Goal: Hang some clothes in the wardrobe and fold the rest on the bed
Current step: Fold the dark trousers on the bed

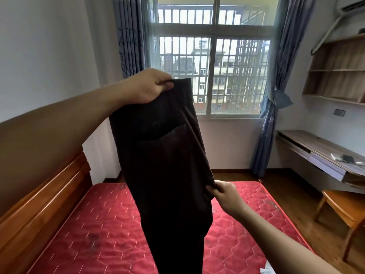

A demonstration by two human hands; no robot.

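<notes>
A pair of dark brown trousers (166, 155) hangs in the air over the red quilted mattress (102, 234). My left hand (152, 86) grips the top edge of the trousers, raised in front of the window. Lower down, my right hand (223, 194) pinches the right edge of the fabric. The legs of the trousers drop out of view at the bottom. No wardrobe is in view.
A wooden headboard (45, 194) runs along the left. A desk (320, 153) with small items and a wooden chair (347, 208) stand at the right, below wall shelves (335, 70). Blue curtains (272, 115) frame the window. A pale cloth (266, 270) shows at the bottom edge.
</notes>
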